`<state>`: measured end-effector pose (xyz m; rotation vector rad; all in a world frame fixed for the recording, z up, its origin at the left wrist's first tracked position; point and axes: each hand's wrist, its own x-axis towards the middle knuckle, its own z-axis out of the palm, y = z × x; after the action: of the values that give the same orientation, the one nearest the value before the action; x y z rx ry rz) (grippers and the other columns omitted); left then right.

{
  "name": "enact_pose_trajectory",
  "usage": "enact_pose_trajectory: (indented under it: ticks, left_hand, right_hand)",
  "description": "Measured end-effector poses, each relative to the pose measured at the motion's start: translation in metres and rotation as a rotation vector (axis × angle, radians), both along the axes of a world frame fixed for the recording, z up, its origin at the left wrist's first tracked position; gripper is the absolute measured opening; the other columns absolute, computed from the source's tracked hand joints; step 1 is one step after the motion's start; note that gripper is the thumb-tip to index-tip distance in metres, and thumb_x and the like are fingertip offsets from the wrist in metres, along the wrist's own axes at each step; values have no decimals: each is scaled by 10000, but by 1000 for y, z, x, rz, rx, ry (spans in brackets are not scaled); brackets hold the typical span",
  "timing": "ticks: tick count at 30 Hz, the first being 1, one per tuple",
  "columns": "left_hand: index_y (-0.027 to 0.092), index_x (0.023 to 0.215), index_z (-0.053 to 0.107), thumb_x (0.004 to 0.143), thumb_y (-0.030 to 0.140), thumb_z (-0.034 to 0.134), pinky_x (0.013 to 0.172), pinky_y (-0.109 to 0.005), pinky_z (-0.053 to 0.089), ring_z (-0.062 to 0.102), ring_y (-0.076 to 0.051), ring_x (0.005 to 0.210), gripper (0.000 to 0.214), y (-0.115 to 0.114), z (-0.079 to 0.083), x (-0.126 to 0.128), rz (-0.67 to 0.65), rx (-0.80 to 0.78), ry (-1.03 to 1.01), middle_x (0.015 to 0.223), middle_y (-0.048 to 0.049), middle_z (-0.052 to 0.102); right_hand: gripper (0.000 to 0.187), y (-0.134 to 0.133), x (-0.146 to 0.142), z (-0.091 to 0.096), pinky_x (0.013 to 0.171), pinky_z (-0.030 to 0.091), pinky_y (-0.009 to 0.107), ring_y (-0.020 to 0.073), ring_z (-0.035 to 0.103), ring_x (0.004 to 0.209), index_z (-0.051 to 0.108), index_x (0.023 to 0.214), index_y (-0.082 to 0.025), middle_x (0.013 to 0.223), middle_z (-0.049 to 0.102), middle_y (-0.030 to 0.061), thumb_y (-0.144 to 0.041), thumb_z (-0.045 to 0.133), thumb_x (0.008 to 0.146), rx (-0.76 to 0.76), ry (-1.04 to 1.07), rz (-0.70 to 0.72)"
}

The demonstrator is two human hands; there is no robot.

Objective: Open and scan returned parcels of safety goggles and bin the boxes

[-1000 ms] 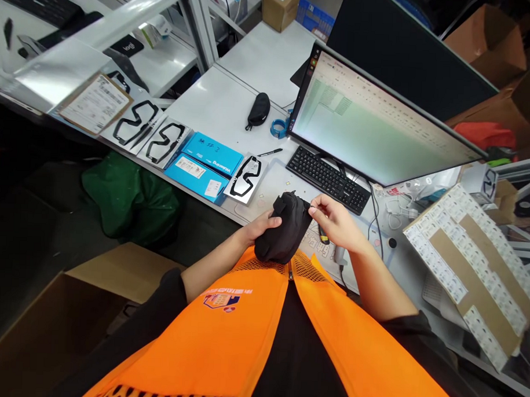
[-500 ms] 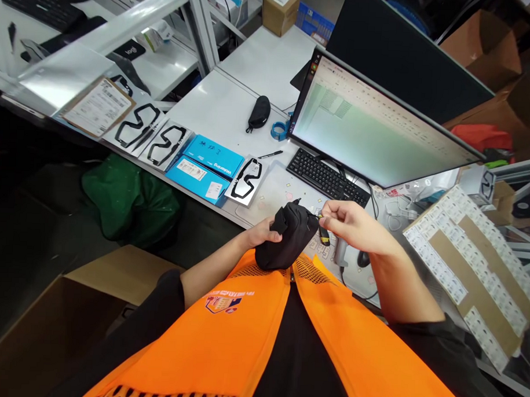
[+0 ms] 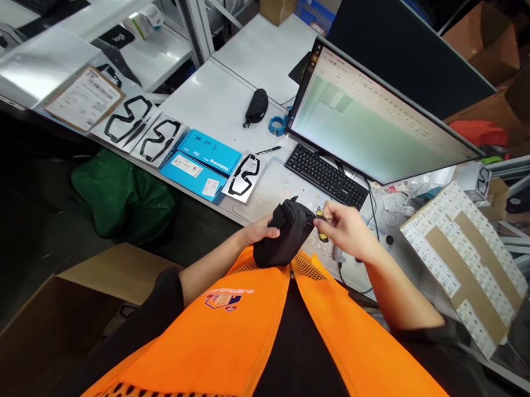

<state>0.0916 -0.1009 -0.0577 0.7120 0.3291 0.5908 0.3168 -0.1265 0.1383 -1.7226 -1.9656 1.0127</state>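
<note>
A soft black zip case (image 3: 283,234) is held close against the orange vest. My left hand (image 3: 264,233) wraps round its left side, thumb on top, the other fingers hidden beneath. At the case's right end, my right hand (image 3: 340,224) is closed in a pinch, slightly blurred, on what looks like the case's thin pull cord. Just behind those fingers a yellow and black cutter (image 3: 322,232) lies on the desk mat, partly covered. A similar black case (image 3: 256,107) rests farther back on the desk.
Left of the mat lie blue boxes (image 3: 196,179) and flat packs with black goggle-shaped prints (image 3: 243,177). A pen (image 3: 269,150), blue tape ring (image 3: 277,126), keyboard (image 3: 324,176) and monitor (image 3: 381,115) stand beyond. A label-covered cardboard sheet (image 3: 462,269) leans right; an open carton (image 3: 110,274) sits lower left.
My right hand has shifted slightly left and down along the case's end, still pinching. The case stays in my left hand, and the camera view has moved a little.
</note>
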Motion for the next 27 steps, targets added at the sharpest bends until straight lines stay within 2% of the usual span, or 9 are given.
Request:
enact_pose_trajectory:
  ticks: [3, 6, 8, 11, 15, 19, 21, 24, 27]
  left_hand:
    - [145, 1420, 672, 676, 588, 976, 1002, -399, 553, 693, -373, 1235, 918, 4, 8, 1, -85, -2, -24, 1383, -183, 718]
    - [128, 1438, 668, 667, 649, 966, 1004, -390, 553, 679, -392, 1280, 977, 5, 11, 2, -134, -1, -34, 1407, -195, 711]
    - [129, 1461, 657, 671, 634, 970, 1042, -404, 542, 665, -402, 1312, 989, 3, 12, 2, -162, -2, -27, 1417, -194, 710]
    - [135, 1499, 637, 678, 619, 968, 1116, -445, 512, 641, -417, 1356, 1008, -2, 10, 4, -146, -15, -33, 1431, -192, 705]
    - [176, 1551, 598, 681, 619, 956, 1206, -497, 455, 588, -430, 1431, 1039, -9, 9, 10, -5, -28, -94, 1464, -180, 691]
    - [175, 1535, 614, 688, 610, 953, 1219, -507, 451, 591, -436, 1436, 1011, -13, 1, 14, 31, -50, -111, 1429, -188, 716]
    - [166, 1504, 642, 671, 622, 960, 1218, -500, 458, 598, -435, 1429, 1001, -15, -7, 14, 49, -89, -103, 1404, -188, 732]
    - [183, 1478, 662, 664, 640, 958, 1227, -482, 461, 608, -412, 1425, 980, -20, -17, 17, 156, -178, -66, 1395, -160, 746]
    - [208, 1480, 657, 753, 725, 858, 1227, -475, 475, 603, -384, 1434, 914, -19, -14, 20, 318, -296, -8, 1408, -124, 746]
  right_hand:
    - [484, 32, 10, -14, 576, 256, 268, 100, 292, 598, 320, 692, -258, 620, 330, -82, -392, 760, 841, 16, 104, -47]
    - [491, 57, 15, -25, 558, 268, 258, 84, 306, 559, 339, 679, -260, 592, 321, -98, -387, 803, 773, -116, 283, -87]
    - [477, 65, 15, -30, 533, 264, 255, 80, 323, 524, 353, 677, -263, 563, 333, -105, -363, 815, 734, -186, 349, -136]
    - [461, 65, 10, -27, 518, 252, 255, 82, 325, 507, 356, 672, -266, 549, 348, -101, -341, 808, 722, -187, 359, -160]
    - [408, 45, -3, -2, 553, 267, 265, 90, 309, 562, 359, 656, -252, 591, 342, -79, -305, 743, 782, -65, 270, -77]
    - [332, 6, -18, 19, 568, 268, 278, 105, 327, 572, 377, 684, -247, 603, 380, -64, -252, 660, 858, -8, 100, 50]
    - [290, -16, -26, 18, 580, 280, 278, 111, 362, 569, 379, 718, -248, 614, 425, -59, -191, 620, 870, -14, 36, 132]
    - [255, -43, -37, 4, 611, 295, 283, 127, 433, 602, 398, 763, -246, 682, 524, -35, -92, 587, 838, -49, -109, 301]
    - [204, -56, -49, -16, 638, 312, 304, 167, 534, 677, 473, 818, -241, 791, 630, 15, -93, 605, 863, -109, -314, 453]
